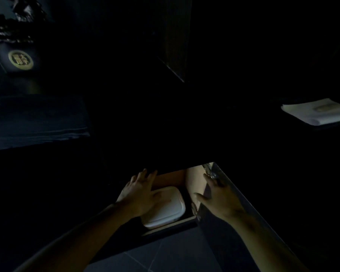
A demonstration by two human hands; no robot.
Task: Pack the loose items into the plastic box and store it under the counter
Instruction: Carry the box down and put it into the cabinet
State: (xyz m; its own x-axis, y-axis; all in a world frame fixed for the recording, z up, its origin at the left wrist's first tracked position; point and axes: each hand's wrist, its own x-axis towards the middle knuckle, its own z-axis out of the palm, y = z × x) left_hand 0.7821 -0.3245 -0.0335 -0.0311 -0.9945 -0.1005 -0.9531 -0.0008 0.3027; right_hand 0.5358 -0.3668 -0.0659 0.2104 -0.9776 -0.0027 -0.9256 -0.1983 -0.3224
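The scene is very dark. A white plastic box [167,208] with its lid on lies flat on the shelf of an open cabinet [177,178] under the dark counter. My left hand [139,193] rests flat on the box's left part, fingers spread and pointing into the cabinet. My right hand [220,197] is spread against the inner face of the open cabinet door [234,195] to the right of the box, holding nothing. The box's left side is hidden under my left hand.
A metal hinge [209,170] shows at the door's top. On the counter lie a folded dark towel [35,118] at left and a folded white cloth [318,112] at far right. A dark pouch with a gold round emblem [21,59] stands back left. Grey floor tiles [175,254] lie below.
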